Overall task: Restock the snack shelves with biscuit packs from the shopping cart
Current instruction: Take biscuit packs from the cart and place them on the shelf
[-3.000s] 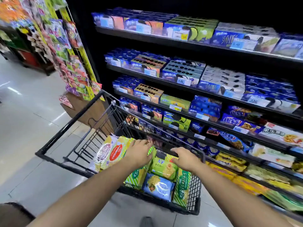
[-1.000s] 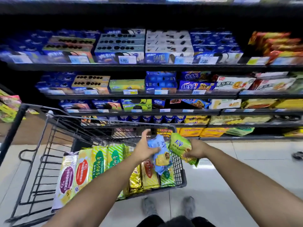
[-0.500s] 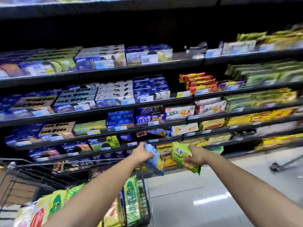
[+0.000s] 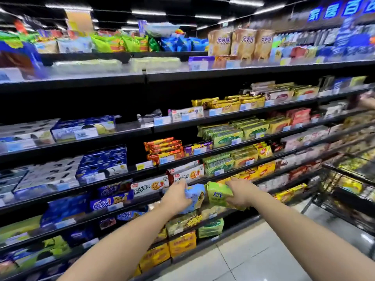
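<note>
It would be best to match each pack to its own row first, then slide it in flat, label outward, one at a time. The left hand (image 4: 175, 196) has its fingers curled round a blue biscuit pack (image 4: 195, 196). The right hand (image 4: 241, 191) grips a green biscuit pack (image 4: 219, 194) just beside it, the two packs nearly touching. Both are held in front of the snack shelves (image 4: 113, 138), not yet on any shelf.

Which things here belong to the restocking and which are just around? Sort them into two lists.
In the job:
left hand gripping the blue pack
right hand gripping the green pack
snack shelves

Just there:
blue boxes
orange packs
tan bags on top
blue sign
</note>
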Demonstrator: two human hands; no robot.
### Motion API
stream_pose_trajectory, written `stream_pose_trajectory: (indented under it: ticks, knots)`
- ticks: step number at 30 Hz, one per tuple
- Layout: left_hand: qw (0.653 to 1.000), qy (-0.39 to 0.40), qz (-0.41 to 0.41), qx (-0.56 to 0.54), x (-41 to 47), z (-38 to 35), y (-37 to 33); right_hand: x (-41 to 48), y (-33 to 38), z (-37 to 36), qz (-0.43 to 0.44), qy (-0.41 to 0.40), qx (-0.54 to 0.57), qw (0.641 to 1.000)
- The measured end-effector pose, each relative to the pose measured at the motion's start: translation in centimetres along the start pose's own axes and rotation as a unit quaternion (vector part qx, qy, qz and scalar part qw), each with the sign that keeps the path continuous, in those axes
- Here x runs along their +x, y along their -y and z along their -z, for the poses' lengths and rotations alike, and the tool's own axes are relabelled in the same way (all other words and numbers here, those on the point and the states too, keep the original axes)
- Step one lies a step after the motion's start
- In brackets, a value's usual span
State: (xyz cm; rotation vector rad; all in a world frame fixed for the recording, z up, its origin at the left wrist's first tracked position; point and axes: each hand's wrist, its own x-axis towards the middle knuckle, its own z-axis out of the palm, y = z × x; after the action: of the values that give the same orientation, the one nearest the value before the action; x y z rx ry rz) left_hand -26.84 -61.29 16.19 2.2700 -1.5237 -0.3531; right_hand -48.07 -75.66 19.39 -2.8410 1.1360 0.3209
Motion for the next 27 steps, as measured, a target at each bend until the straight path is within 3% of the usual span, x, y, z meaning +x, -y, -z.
stream_pose_trajectory:
  ticks: [6,15,27]
  knots:
    - [0.983,-0.01,-0.149,0.105,6.9,0.5,-8.0,0.2,-8.3,5.0,-0.013,-0.067,-0.07,0.995]
    - [0.925,-0.167,-0.258,0.224,20.3,5.0,-19.0,4.0,-19.9,14.8,-0.049,-0.2,-0.136,0.969]
    - [0.874,-0.312,-0.33,0.171,37.3,11.6,-29.8,11.0,-35.4,25.8,-0.115,-0.387,-0.146,0.903]
